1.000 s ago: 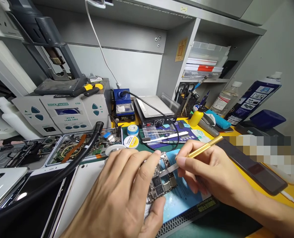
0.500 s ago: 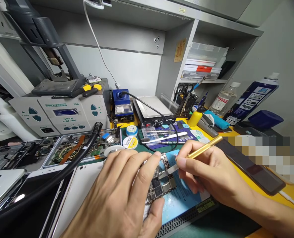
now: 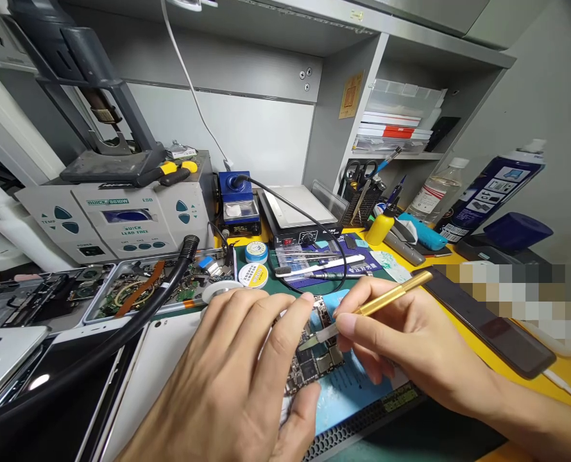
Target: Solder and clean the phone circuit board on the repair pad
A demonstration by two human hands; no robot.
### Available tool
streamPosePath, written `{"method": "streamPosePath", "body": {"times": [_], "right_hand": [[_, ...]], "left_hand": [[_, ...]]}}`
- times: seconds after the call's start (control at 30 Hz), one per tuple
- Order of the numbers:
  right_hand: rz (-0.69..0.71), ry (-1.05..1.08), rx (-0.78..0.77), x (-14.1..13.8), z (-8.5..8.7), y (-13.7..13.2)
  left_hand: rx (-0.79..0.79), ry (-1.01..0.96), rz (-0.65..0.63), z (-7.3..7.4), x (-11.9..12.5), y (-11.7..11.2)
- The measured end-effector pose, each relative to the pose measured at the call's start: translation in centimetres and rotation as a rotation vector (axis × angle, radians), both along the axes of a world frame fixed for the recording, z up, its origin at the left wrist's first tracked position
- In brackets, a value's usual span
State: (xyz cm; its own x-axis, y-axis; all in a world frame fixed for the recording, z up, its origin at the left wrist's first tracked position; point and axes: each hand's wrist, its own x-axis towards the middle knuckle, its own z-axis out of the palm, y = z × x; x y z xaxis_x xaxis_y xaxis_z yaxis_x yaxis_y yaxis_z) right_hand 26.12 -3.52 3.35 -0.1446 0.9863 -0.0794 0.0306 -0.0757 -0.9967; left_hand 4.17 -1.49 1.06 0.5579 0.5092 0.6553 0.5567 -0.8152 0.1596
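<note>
A phone circuit board point(image 3: 308, 370) lies on a light blue sheet in the lower middle. My left hand point(image 3: 228, 366) holds it, index finger at its upper edge and thumb near the lower corner; the palm hides its left part. Pinched in my right hand point(image 3: 396, 333) is a gold-handled scraper knife point(image 3: 394, 294), slanting down to the left. Its flat pale blade meets the board's face close to my left index finger, beside a dark square chip. Whether the tip goes under any part, I cannot tell.
Behind stand a hot air station point(image 3: 122, 218), a blue soldering station point(image 3: 237, 202) and a heating plate point(image 3: 299, 215). A black hose point(image 3: 136, 317) crosses the left side over phones. A dark phone point(image 3: 487, 321) lies right, past a yellow bottle point(image 3: 376, 228) and a white-handled brush point(image 3: 319, 266).
The knife in my right hand has shifted slightly left across the board, with its tip a little lower. My left hand stays in place on the circuit board.
</note>
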Motion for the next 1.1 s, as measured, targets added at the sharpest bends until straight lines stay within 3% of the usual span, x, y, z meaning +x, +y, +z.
{"method": "streamPosePath", "body": {"times": [0.83, 1.1], "right_hand": [[0.017, -0.002, 0.009, -0.2, 0.18, -0.26], [0.014, 0.003, 0.028, -0.04, 0.13, -0.26]], "left_hand": [[0.038, 0.024, 0.037, -0.15, -0.07, -0.12], [0.132, 0.008, -0.009, -0.3, -0.15, 0.39]]}}
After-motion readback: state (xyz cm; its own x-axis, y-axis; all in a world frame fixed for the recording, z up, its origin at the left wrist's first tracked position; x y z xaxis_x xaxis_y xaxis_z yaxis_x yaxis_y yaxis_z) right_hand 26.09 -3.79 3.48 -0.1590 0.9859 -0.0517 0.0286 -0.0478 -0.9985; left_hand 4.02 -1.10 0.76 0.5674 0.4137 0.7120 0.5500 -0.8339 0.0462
